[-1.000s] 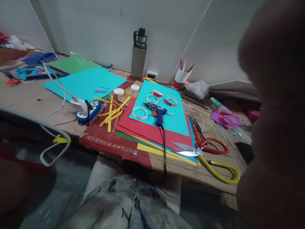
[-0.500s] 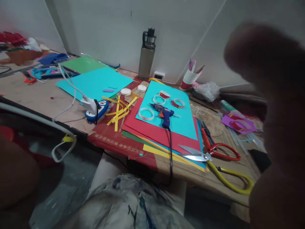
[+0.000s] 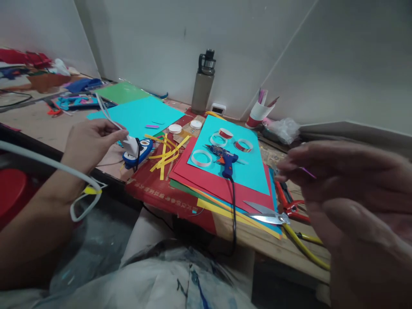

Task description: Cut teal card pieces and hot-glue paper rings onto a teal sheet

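Observation:
My left hand (image 3: 93,141) is at the left, thumb and fingers pinched round a white cable (image 3: 107,112) just above a white plug (image 3: 130,145) on the blue power strip (image 3: 141,153). Large and close at the right, my right hand (image 3: 350,197) has its fingers apart and appears to hold nothing. It partly covers the red and yellow scissor handles. The scissor blades (image 3: 267,218) lie open on the coloured paper. A blue glue gun (image 3: 227,162) rests on cyan paper (image 3: 209,128) among paper rings (image 3: 201,159).
Yellow strips (image 3: 164,156) lie beside the power strip. Behind them stand two white lids, a bottle (image 3: 203,86) and a paper cup (image 3: 257,115) with pens. A looped white cable (image 3: 61,162) hangs at the left, above a red stool (image 3: 11,193).
My left hand has come up from the lower left edge and taken hold of the cable. My right hand has moved lower and turned. The view has shifted slightly.

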A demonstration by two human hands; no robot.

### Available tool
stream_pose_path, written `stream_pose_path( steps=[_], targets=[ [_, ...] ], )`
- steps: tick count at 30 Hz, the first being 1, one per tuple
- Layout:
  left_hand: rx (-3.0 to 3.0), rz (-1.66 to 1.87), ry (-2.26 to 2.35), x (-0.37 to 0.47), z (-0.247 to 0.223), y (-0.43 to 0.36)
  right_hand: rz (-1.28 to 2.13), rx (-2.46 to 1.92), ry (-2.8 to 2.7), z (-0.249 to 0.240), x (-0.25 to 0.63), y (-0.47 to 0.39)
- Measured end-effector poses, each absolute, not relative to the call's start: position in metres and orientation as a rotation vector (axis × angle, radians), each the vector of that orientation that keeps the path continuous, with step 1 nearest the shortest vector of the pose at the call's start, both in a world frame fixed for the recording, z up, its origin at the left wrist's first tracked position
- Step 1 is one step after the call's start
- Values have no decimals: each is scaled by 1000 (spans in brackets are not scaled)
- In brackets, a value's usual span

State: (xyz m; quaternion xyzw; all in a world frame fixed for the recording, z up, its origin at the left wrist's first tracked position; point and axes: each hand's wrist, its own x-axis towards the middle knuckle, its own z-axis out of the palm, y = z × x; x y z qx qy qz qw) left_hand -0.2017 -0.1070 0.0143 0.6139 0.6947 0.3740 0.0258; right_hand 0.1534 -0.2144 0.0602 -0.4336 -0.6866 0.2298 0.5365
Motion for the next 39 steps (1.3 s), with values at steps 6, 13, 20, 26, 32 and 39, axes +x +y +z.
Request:
stream_pose_path(
  steps=[6, 13, 20, 26, 32, 39],
  targets=[
    [1890, 952, 2293, -206, 19, -100, 699, -991, -1571, 47, 166, -211],
    [1849, 897, 2281, -208, 22, -96, 696, -930, -1712, 38, 163, -204],
    [1838, 1375, 2056, -204, 14, -98, 679, -1018, -1721, 38, 165, -209],
    [1841, 1418, 2011, -201, 15, -95, 689, -1087, -1720, 38, 161, -212],
    [1946, 1227, 2149, -205, 16, -99, 789, -1032, -1732, 33, 161, -208],
    [1991, 1040, 2356, -203, 19, -96, 737, -1119, -1754, 25, 170, -191]
  ],
)
